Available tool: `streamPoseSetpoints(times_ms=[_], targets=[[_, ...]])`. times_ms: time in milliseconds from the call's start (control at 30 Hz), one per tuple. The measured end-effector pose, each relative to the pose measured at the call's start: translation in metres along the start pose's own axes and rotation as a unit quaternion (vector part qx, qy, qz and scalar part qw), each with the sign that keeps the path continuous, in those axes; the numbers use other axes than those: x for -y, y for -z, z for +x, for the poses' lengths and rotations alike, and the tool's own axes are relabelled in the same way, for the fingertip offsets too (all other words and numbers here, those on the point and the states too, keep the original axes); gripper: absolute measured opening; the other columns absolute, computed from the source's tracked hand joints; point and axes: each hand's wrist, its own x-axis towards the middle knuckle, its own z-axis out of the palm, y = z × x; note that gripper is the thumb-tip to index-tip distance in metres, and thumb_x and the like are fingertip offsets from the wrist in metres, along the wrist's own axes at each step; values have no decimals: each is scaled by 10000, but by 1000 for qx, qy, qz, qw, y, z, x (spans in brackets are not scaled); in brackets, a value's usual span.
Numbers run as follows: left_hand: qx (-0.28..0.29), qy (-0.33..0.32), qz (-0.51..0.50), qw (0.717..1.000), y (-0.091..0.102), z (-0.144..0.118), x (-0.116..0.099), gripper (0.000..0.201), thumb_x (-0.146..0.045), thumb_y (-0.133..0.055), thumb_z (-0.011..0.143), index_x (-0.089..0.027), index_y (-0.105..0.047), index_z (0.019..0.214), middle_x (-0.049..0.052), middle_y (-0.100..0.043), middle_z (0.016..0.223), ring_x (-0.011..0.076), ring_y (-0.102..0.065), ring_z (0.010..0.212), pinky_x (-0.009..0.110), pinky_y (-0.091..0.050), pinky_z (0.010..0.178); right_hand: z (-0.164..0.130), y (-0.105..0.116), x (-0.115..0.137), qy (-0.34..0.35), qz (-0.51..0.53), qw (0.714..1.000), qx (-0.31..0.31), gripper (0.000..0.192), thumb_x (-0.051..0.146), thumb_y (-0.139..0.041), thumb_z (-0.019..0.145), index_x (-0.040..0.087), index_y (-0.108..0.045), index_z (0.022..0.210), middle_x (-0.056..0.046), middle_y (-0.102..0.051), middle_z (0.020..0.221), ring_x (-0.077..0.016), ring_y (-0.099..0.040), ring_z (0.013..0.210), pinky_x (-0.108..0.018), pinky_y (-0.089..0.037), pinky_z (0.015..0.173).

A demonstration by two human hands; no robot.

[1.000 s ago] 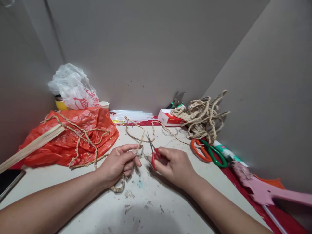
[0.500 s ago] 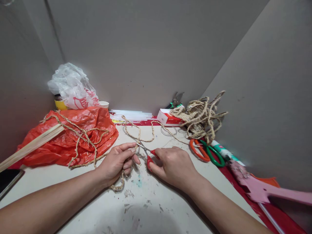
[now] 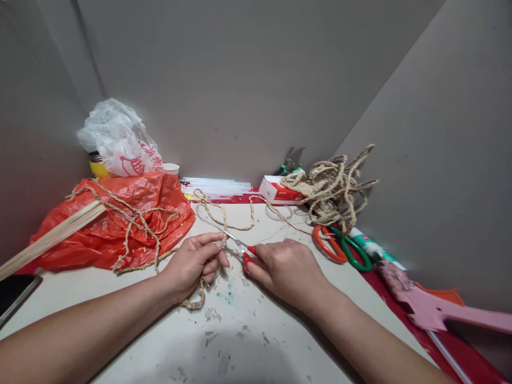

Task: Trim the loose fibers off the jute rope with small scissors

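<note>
My left hand [image 3: 201, 260] pinches a thin braided straw rope [image 3: 224, 217] between thumb and fingers, over the middle of the white tabletop. A loop of the rope hangs below the palm, and the rest winds back toward the right. My right hand [image 3: 286, 266] is closed round the red handles of small scissors [image 3: 241, 245]. The metal blades point left and touch or cross the rope just beside my left fingertips. Whether the rope is cut through I cannot tell.
On the left lie a red plastic bag [image 3: 120, 234] with rope on it, a wooden strip [image 3: 60, 237] and a phone [image 3: 16, 293]. Glue sticks [image 3: 218, 186] and a red-white box [image 3: 280, 190] stand behind. Rightward are a rope heap [image 3: 336, 186], green-and-orange-handled scissors [image 3: 354, 253] and a pink glue gun [image 3: 432, 309].
The scissor blades, spread apart before, have come together at the rope. The rope near the blades has shifted slightly left. Both hands stay in nearly the same place.
</note>
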Motion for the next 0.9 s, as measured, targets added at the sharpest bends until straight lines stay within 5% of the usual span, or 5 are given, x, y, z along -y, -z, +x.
streamPoseSetpoints(times_ms=[900], targets=[[-20, -3, -22, 1000, 1, 2, -4, 237, -204, -608, 762, -123, -573, 981, -8, -570, 578, 23, -270, 376, 159, -259, 364, 1, -5, -3, -23, 81, 996, 9, 278, 346, -494, 791, 199, -578, 571, -6, -599, 513, -121, -469, 483, -266, -189, 516]])
